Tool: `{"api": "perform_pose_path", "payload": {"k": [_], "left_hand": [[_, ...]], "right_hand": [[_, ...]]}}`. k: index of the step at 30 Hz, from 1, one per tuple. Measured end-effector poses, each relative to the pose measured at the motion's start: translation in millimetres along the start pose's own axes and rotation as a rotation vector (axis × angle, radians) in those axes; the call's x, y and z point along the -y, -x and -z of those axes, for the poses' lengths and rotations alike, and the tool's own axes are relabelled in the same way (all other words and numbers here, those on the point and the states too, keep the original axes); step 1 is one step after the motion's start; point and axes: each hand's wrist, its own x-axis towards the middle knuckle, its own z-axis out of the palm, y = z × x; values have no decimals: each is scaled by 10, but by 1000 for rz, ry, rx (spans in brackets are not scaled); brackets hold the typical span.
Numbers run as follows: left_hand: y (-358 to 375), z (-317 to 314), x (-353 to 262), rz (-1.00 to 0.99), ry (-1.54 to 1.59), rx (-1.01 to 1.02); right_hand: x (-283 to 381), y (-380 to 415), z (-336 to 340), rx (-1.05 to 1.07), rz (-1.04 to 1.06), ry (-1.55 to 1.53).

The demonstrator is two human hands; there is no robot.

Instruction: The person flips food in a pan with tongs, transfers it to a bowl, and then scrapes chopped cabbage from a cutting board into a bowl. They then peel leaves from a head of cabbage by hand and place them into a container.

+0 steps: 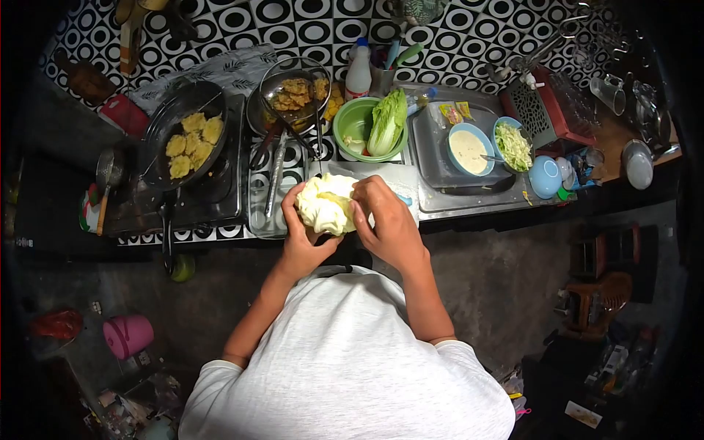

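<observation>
A pale yellow-green cabbage [326, 204] with ruffled leaves is held up over the counter's front edge. My left hand [304, 240] wraps around its left side and underside. On the cabbage's right side, the bent fingers of my right hand [389, 220] press against the leaves; whether they pinch one leaf is hidden. Behind it lies a white board or sheet [396, 176], with a small blue piece [404, 199] showing beside my right hand. Just beyond stands a green bowl [352, 115] containing a long leafy lettuce-like head [387, 125] and something red.
Left, a black pan [158, 158] of yellow fritters sits on the stove, its handle [167, 231] sticking out past the front edge. A strainer basket [295, 72] holds browned fried pieces. To the right are a bowl of pale batter [468, 150] and a bowl of shredded cabbage [512, 147].
</observation>
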Motion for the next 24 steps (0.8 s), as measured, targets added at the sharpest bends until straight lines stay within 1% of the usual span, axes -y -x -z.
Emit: {"api": "perform_pose_path", "payload": {"k": [3, 4, 7, 8, 10, 13, 16, 19, 22, 24], "left_hand": [[-41, 100, 48, 39, 348, 26], [-30, 90, 42, 79, 467, -2], [-59, 55, 25, 100, 392, -86], [-72, 8, -31, 139, 438, -153], [-101, 19, -16, 175, 487, -211], [-146, 53, 21, 184, 547, -265], [-181, 84, 0, 205, 600, -310], [-214, 182, 107, 216, 652, -334], [-215, 251, 115, 198, 682, -264], [-211, 285, 124, 178, 692, -240]], "right_hand": [[-16, -37, 4, 18, 7, -29], [-14, -41, 4, 29, 15, -39], [-26, -49, -14, 44, 34, -21], [-26, -46, -18, 60, 39, -15], [-20, -56, -30, 86, 51, -1], [-31, -69, -100, 48, 169, -14], [6, -55, -112, 67, 148, -17], [-16, -41, -111, 111, 137, -177], [-197, -17, -25, 81, 47, -279], [-248, 20, -55, 126, -171, -463]]}}
